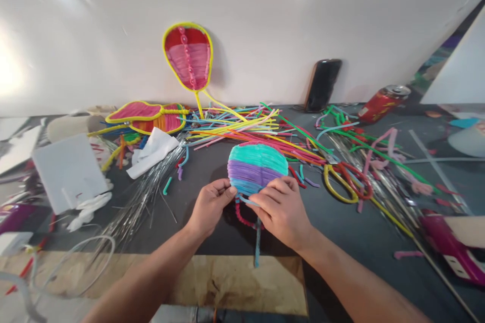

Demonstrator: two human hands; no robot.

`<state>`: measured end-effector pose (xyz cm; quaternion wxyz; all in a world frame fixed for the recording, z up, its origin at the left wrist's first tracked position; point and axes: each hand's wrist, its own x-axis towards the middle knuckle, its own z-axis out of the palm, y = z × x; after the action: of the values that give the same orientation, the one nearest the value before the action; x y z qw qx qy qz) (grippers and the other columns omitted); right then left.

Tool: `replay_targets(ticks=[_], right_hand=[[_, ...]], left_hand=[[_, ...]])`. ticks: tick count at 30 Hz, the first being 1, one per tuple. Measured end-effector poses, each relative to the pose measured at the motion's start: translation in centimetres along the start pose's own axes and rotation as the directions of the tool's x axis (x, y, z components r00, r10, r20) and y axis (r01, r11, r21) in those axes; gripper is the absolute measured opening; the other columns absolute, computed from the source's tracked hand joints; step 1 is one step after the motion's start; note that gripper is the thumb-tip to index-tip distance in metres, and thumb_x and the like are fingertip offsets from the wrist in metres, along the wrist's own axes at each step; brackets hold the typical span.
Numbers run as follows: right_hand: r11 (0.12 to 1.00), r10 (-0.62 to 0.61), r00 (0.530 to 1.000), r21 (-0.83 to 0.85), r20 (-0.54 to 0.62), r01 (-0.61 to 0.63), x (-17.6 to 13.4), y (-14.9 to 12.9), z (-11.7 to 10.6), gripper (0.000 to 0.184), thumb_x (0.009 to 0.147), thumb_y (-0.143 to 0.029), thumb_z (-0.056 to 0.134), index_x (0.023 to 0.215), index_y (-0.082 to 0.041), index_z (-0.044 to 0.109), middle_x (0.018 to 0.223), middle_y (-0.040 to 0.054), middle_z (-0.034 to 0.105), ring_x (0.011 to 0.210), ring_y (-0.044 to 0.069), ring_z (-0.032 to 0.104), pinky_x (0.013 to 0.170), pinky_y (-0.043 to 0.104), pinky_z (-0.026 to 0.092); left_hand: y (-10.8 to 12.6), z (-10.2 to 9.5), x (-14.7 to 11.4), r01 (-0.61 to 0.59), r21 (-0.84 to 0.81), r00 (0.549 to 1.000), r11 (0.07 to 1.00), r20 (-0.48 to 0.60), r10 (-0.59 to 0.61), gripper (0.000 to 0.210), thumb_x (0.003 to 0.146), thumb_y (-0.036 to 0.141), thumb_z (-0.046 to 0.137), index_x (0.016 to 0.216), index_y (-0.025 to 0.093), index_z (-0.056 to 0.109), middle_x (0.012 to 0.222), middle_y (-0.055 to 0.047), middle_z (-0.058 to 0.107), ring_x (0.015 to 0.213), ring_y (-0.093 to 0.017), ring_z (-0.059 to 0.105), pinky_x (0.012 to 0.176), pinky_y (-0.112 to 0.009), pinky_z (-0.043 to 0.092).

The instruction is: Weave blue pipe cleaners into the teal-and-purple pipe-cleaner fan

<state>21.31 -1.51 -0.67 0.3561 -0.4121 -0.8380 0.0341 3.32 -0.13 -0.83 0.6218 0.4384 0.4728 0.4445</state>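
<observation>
Between my hands is a pipe-cleaner petal (258, 164) banded in turquoise, purple and blue, raised off the dark table. My left hand (214, 204) pinches its lower left edge between thumb and fingers. At the lower right edge, my right hand (282, 209) has its fingers closed on the petal, close to a light blue pipe cleaner (248, 202). A crimson twisted strand (242, 216) curves below the petal, and a blue-grey stem (257, 247) hangs down under it. My fingers partly hide the lower edge.
A pink and red petal with yellow rim (188, 58) stands against the white wall. Loose pipe cleaners (242, 123) are heaped behind my hands. Scissors (346, 181), a phone (323, 86), a red can (384, 103) and a magenta glue gun (450, 247) are to the right; bare wires (140, 197) to the left.
</observation>
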Motion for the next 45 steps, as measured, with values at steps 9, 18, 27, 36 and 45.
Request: replay_targets(ticks=[9,18,27,36,45], right_hand=[[0.999,0.001,1.000,-0.043,0.000,-0.001,0.3,-0.4,-0.2,0.008,0.087,-0.022,0.057,0.081,-0.023,0.062,0.066,-0.0019,0.066,0.069,0.015,0.052,0.077,0.038,0.030],[0.990,0.036,0.993,-0.128,-0.111,-0.050,0.5,-0.2,0.0,0.016,0.083,-0.018,0.059,0.067,-0.021,0.059,0.055,-0.0039,0.060,0.064,0.012,0.052,0.077,0.033,0.031],[0.996,0.037,0.986,-0.076,-0.166,-0.050,0.6,-1.1,0.1,0.012,0.082,-0.018,0.060,0.070,-0.019,0.057,0.057,-0.0025,0.061,0.063,0.012,0.055,0.071,0.031,0.033],[0.990,-0.100,0.990,-0.113,-0.103,0.088,0.4,-2.0,0.7,0.012,0.085,-0.017,0.059,0.073,-0.019,0.059,0.055,-0.0044,0.058,0.061,0.011,0.051,0.068,0.032,0.030],[0.993,-0.108,0.994,0.047,-0.011,0.109,0.0,-1.7,-0.5,0.023,0.086,-0.034,0.058,0.102,-0.018,0.062,0.077,0.0029,0.066,0.076,0.018,0.055,0.074,0.037,0.036]], left_hand=[[-0.3,0.0,-0.2,0.016,-0.016,1.000,1.000,0.020,-0.016,0.020,0.075,0.032,0.070,0.072,0.014,0.066,0.067,0.000,0.061,0.063,-0.011,0.051,0.066,-0.022,0.041],[-0.3,0.1,-0.1,0.043,0.025,0.998,0.999,0.038,-0.044,0.021,0.074,0.034,0.069,0.073,0.013,0.067,0.067,-0.001,0.061,0.066,-0.012,0.052,0.066,-0.023,0.042],[-0.2,0.5,-0.2,0.046,0.159,0.999,0.986,0.001,-0.047,0.023,0.075,0.036,0.068,0.070,0.013,0.064,0.054,0.003,0.054,0.047,-0.006,0.042,0.045,-0.017,0.033],[-0.7,0.8,-0.5,0.085,-0.093,0.996,0.992,0.018,-0.084,0.020,0.070,0.031,0.074,0.074,0.013,0.065,0.062,0.001,0.061,0.057,-0.009,0.053,0.058,-0.021,0.045],[0.3,0.1,-0.1,0.084,-0.198,0.996,0.977,0.031,-0.079,0.019,0.068,0.028,0.077,0.076,0.012,0.069,0.068,-0.002,0.066,0.061,-0.009,0.055,0.062,-0.021,0.045]])
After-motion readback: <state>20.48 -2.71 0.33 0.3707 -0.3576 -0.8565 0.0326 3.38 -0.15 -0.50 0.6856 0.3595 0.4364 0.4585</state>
